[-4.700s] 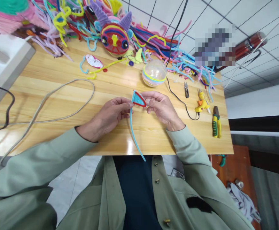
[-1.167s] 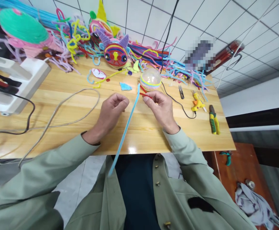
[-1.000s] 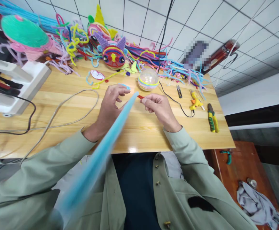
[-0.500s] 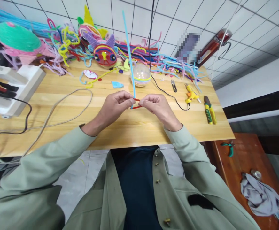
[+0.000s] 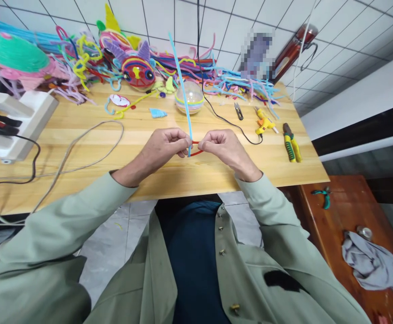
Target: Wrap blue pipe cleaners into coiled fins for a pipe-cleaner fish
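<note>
Above the front of the wooden table, my left hand (image 5: pixel 169 145) pinches a light blue pipe cleaner (image 5: pixel 182 81) that stands nearly upright from the fingers. A bent red pipe cleaner (image 5: pixel 196 153) spans the small gap between my hands, its left part meeting the blue one. My right hand (image 5: pixel 220 146) is closed in a pinch on the red piece. Just beyond my fingers sits a clear plastic ball (image 5: pixel 190 100) with yellow and pale bands around it. A scrap of blue material (image 5: pixel 157 113) lies to its left.
Pliers (image 5: pixel 291 146), a yellow glue gun (image 5: pixel 264 121) with a black cord and small snips (image 5: pixel 238 111) lie on the right. Along the wall are a red decorated ball (image 5: pixel 138 74) and heaped pipe cleaners (image 5: pixel 233 83). A power strip (image 5: pixel 36 128) and loose cables occupy the left.
The view has shifted slightly, so the table things appear further left and higher. Both hands keep their pinch, and the blue pipe cleaner leans a little more to the left.
</note>
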`<state>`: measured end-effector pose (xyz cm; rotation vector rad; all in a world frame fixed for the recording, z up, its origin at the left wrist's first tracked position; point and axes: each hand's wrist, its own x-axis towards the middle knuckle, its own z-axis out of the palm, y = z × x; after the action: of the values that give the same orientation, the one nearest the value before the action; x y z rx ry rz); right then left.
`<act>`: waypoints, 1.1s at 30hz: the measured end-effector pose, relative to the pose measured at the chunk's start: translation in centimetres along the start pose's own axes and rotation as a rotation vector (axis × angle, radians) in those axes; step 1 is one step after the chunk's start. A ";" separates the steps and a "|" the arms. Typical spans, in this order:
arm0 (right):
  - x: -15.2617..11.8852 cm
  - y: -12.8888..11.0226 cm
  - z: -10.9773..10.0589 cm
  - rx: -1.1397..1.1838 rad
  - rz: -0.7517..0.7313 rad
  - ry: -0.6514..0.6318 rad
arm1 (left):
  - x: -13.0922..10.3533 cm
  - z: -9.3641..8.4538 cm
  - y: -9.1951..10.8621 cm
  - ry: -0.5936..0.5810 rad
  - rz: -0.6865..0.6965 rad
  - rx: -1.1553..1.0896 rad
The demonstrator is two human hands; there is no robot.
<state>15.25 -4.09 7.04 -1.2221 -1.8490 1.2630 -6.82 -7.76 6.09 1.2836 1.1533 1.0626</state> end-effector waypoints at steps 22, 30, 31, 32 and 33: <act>-1.6 4.6 -3.1 0.029 -0.260 0.256 | 2.4 4.8 -0.2 -0.028 -0.044 -0.035; -1.6 5.0 -3.2 -0.265 -0.454 0.307 | 3.3 5.8 -0.2 -0.097 -0.029 -0.003; -1.6 5.1 -3.2 -0.277 -0.453 0.299 | 3.4 5.8 -0.3 -0.110 -0.030 0.006; -1.5 5.1 -3.3 -0.287 -0.449 0.290 | 3.4 5.7 -0.4 -0.121 -0.029 0.015; -1.4 5.2 -3.4 -0.295 -0.447 0.281 | 3.5 5.6 -0.4 -0.131 -0.027 0.024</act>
<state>20.56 -3.39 3.60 -0.9889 -1.9917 0.5635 -0.78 -5.08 5.29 1.3332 1.0842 0.9337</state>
